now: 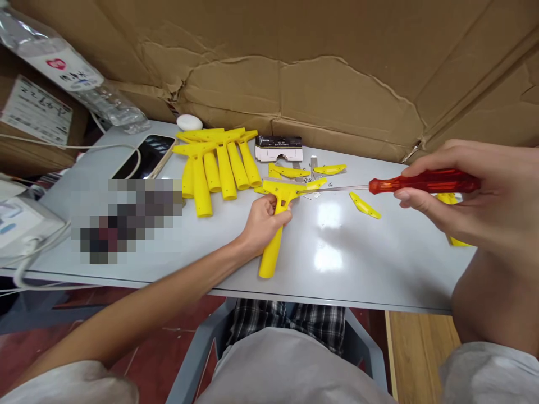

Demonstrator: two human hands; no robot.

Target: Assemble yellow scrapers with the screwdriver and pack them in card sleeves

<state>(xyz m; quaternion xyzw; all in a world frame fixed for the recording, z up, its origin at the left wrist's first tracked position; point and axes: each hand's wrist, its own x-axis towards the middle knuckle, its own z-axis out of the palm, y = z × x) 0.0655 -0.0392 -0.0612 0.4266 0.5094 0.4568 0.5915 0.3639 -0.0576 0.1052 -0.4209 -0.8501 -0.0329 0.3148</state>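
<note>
My left hand (263, 225) is closed round the neck of a yellow T-shaped plastic scraper (272, 252), whose handle slants toward the table's front edge. In my right hand (475, 191) is a screwdriver with a clear red handle (425, 182). Its thin shaft points left, and the tip meets or nearly meets the right side of the scraper's head. Just beyond the head lie small yellow curved strips (330, 169), metal blades and tiny screws. One more yellow strip (365, 206) rests beneath the screwdriver shaft.
Several yellow scrapers (202, 188) are piled left of centre. Behind the work sits a small black-and-white box (279, 148). A phone (145, 157) with a cable, a plastic bottle (76, 70) and a white round object (189, 122) are at left. Cardboard (295, 84) walls the back.
</note>
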